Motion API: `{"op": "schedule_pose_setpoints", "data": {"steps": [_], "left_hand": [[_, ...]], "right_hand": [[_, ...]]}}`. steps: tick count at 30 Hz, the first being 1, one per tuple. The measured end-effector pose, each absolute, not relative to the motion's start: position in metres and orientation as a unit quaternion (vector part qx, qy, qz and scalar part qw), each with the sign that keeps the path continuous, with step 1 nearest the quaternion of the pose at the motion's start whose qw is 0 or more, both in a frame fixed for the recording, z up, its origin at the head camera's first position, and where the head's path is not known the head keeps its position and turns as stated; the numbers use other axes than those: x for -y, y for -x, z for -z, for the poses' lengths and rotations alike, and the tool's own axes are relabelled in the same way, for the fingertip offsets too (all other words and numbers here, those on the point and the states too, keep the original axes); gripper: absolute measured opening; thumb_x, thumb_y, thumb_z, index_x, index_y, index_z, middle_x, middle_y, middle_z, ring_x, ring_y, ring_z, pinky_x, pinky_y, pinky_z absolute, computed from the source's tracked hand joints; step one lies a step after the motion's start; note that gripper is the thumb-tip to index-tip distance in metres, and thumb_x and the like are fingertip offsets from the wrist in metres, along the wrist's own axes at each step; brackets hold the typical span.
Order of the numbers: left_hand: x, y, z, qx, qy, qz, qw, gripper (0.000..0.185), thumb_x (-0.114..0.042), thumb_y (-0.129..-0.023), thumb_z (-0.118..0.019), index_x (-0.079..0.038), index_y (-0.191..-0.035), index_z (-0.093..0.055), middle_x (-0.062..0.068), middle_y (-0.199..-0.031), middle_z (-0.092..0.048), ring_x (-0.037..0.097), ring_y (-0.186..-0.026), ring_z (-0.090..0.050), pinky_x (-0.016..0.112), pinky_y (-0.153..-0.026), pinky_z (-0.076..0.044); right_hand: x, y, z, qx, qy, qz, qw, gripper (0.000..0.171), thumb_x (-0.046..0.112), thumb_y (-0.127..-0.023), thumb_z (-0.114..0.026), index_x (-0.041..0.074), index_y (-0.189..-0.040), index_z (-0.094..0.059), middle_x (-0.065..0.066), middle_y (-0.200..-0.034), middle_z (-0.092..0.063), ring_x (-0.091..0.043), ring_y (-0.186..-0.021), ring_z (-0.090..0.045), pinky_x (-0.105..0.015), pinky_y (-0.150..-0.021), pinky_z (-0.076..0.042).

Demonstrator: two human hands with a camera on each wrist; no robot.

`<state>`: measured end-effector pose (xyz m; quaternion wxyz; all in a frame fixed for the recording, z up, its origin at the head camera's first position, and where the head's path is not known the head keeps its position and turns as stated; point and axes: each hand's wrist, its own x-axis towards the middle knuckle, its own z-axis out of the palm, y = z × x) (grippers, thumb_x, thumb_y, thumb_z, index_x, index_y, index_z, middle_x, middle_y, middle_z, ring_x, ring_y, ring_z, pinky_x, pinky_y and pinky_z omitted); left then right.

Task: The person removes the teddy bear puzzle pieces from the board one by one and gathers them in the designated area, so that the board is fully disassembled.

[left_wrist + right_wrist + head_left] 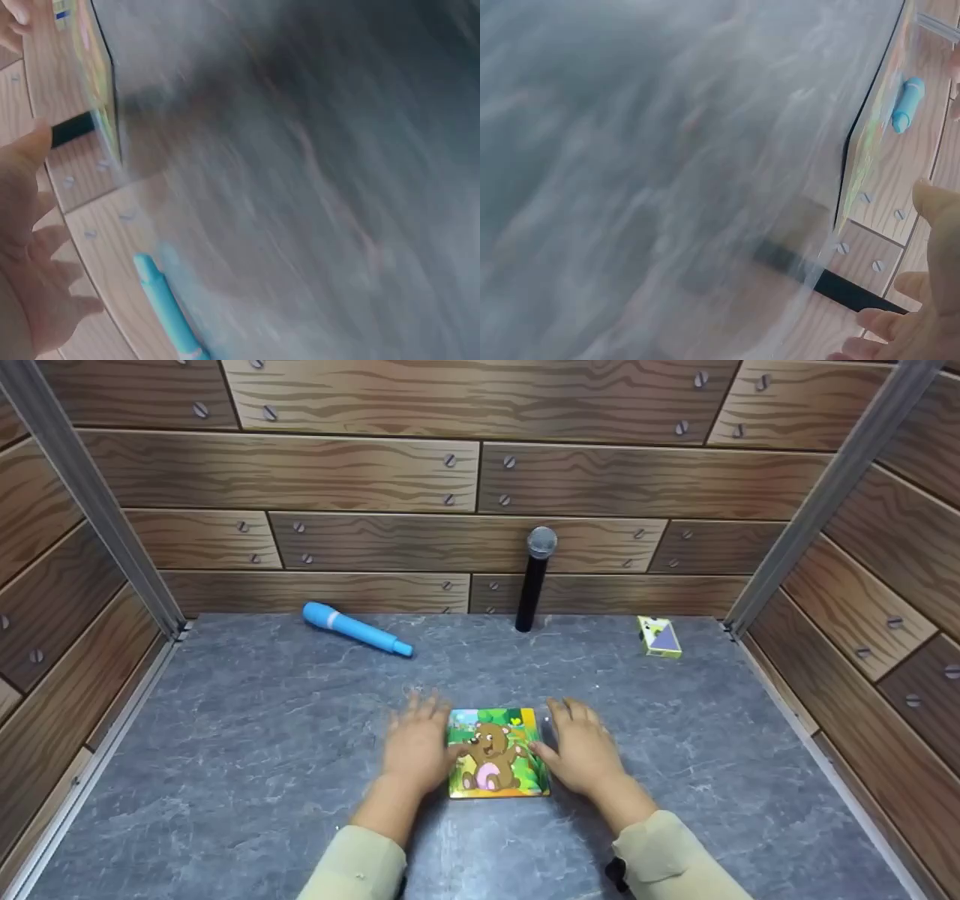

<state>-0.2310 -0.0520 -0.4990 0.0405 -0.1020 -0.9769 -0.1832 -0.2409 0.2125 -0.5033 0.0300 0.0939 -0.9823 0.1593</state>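
Observation:
A square, thin board with a cartoon brown bear picture (491,757) lies flat on the grey tabletop in the head view. My left hand (416,746) is at its left side, palm down, fingers stretched forward and thumb tip at the board's edge. On the opposite side my right hand (585,746) mirrors it, thumb tip at the right edge and fingers extended. Both wrist views show the board's thin edge low over the table, with the left thumb (34,146) and the right thumb (930,199) pointing toward it.
Toward the back left lies a blue toy microphone (360,632). A black microphone with a silver mesh head (531,589) stands upright near the wood-patterned back wall (375,472). At the back right is a small yellow patterned box (660,637). Metal-framed side walls enclose the table (247,780).

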Motion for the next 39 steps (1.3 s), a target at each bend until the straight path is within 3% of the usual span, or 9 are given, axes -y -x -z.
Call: {"op": "schedule_pose_setpoints", "data": {"steps": [6, 15, 23, 39], "left_hand": [[0.032, 0.230, 0.505, 0.965, 0.124, 0.229, 0.010, 0.068, -0.043, -0.096, -0.078, -0.007, -0.150, -0.059, 0.019, -0.158, -0.050, 0.043, -0.148, -0.043, 0.066, -0.117, -0.036], [0.013, 0.231, 0.507, 0.960, 0.166, 0.223, -0.017, 0.068, -0.050, -0.090, -0.083, -0.008, -0.141, -0.066, 0.015, -0.159, -0.051, 0.039, -0.148, -0.045, 0.064, -0.116, -0.039], [0.006, 0.231, 0.512, 0.966, 0.172, 0.190, -0.040, 0.077, -0.056, -0.087, -0.083, -0.009, -0.145, -0.064, 0.012, -0.159, -0.051, 0.042, -0.148, -0.044, 0.062, -0.114, -0.042], [0.006, 0.228, 0.517, 0.966, 0.173, 0.181, -0.069, 0.080, -0.052, -0.092, -0.080, -0.009, -0.155, -0.055, 0.012, -0.164, -0.045, 0.040, -0.153, -0.037, 0.064, -0.117, -0.038]], "right_hand": [[-0.205, 0.247, 0.508, 0.970, -0.092, -0.222, 0.044, 0.075, 0.036, -0.097, -0.078, -0.004, -0.154, -0.049, -0.030, -0.149, -0.053, -0.050, -0.140, -0.048, -0.063, -0.115, -0.041], [-0.196, 0.254, 0.512, 0.954, -0.053, -0.296, 0.006, 0.066, 0.027, -0.099, -0.077, -0.004, -0.152, -0.052, -0.025, -0.143, -0.059, -0.044, -0.133, -0.057, -0.059, -0.112, -0.045], [-0.190, 0.263, 0.519, 0.944, -0.048, -0.328, 0.003, 0.061, 0.022, -0.097, -0.080, -0.007, -0.146, -0.057, -0.014, -0.114, -0.066, -0.033, -0.112, -0.063, -0.054, -0.103, -0.051], [-0.188, 0.272, 0.528, 0.943, -0.035, -0.329, -0.016, 0.055, 0.019, -0.096, -0.081, -0.005, -0.142, -0.062, -0.023, -0.128, -0.065, -0.039, -0.120, -0.063, -0.054, -0.105, -0.051]]}}
